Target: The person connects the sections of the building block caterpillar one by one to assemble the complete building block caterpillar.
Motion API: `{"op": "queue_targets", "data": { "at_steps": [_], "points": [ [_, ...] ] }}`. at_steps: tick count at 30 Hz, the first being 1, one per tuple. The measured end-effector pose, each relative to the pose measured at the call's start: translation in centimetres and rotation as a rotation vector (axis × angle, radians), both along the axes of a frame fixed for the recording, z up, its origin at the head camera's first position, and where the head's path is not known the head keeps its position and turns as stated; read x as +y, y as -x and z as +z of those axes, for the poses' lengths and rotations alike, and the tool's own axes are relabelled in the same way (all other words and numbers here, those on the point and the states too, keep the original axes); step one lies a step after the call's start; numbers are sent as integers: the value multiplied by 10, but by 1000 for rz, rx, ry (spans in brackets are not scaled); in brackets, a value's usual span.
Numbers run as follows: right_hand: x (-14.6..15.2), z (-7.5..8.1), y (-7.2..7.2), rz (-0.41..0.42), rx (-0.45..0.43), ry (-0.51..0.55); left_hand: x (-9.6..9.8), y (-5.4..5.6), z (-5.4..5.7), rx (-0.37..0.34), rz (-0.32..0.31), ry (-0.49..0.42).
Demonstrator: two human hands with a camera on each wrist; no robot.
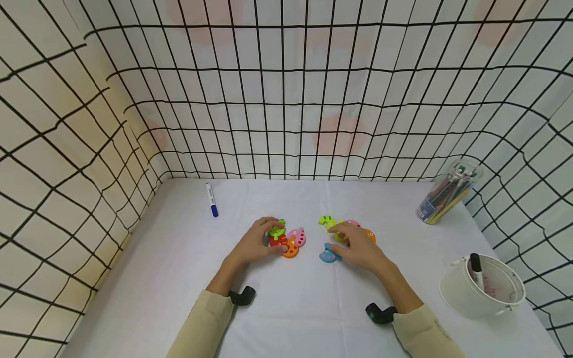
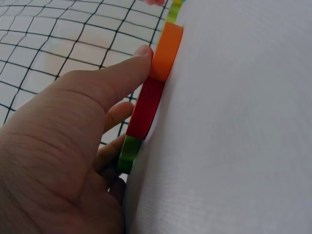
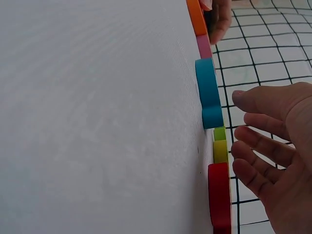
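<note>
My left hand [image 1: 257, 242] curves round a cluster of flat painted toy pieces on the white cloth. Its thumb lies against the orange toy piece [image 2: 166, 51], with the other fingers along the red toy piece [image 2: 146, 109] and the green toy piece [image 2: 129, 155]. A pink dotted toy piece [image 1: 297, 235] adjoins these. My right hand [image 1: 358, 246] hovers, fingers spread, over a second group. Its thumb is near the blue dotted toy piece [image 3: 208, 87]; the fingers are near the yellow toy piece [image 3: 221, 151]. A red toy piece [image 3: 219, 195] lies below them, hidden in the head view.
A white marker with a blue cap [image 1: 212, 200] lies at the back left. To the right stand a clear jar of pencils [image 1: 447, 194], tilted in view, and a white bucket [image 1: 470, 298] with a black-capped marker [image 1: 476, 271] inside. Black netting [image 1: 286, 104] borders the table.
</note>
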State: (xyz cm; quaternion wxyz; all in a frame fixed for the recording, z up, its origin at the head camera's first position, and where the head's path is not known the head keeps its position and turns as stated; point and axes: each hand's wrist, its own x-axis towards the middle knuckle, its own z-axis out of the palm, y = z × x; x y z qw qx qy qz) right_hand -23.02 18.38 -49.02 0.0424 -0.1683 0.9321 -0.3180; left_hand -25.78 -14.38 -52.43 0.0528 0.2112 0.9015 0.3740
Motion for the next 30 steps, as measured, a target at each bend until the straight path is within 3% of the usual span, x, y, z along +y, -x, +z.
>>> {"op": "queue_targets", "data": {
  "at_steps": [10,20,24,30],
  "points": [
    [-1,-5,-9,-7,-27,-66,2,0,0,7,16,-5],
    [-4,-4,-10,24,-40,-17,2,1,-1,8,12,-8],
    [-4,-6,-5,-7,-25,-4,2,0,0,0,11,-4],
    [-3,-6,15,-50,46,66,2,0,1,-17,20,-2]
  ]
}}
